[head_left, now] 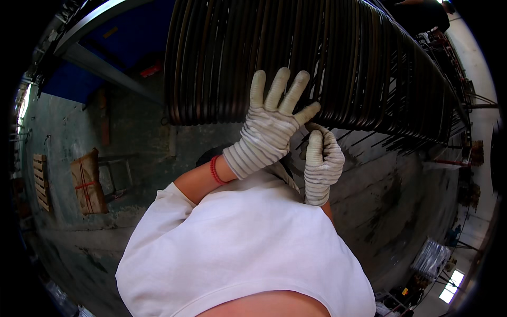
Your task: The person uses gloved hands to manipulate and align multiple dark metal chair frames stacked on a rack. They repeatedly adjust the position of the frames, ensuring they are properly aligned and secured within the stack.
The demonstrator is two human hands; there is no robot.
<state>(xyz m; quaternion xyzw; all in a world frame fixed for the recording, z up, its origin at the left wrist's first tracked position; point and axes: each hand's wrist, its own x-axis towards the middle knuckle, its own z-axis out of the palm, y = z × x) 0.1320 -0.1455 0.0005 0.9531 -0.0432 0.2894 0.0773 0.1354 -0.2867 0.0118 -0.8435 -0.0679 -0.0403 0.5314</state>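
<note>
A long row of dark bent metal rods (222, 63) hangs side by side in front of me, their rounded lower bends facing me. My left hand (272, 124), in a striped white knit glove, lies against the rods with its fingers spread wide. Just to its right, my right hand (323, 161) wears a matching glove and is closed, thumb up against curled fingers, below the lower bends. Whatever is between those fingers is hidden. A red bead bracelet circles my left wrist.
At the left stand a brown wrapped bundle (87, 182) tied with red cord and a wooden pallet (40, 182). A grey metal frame (100, 66) crosses blue panels at the upper left. Silvery wrapped goods (430, 258) lie at the lower right. Part of another person shows at the upper right.
</note>
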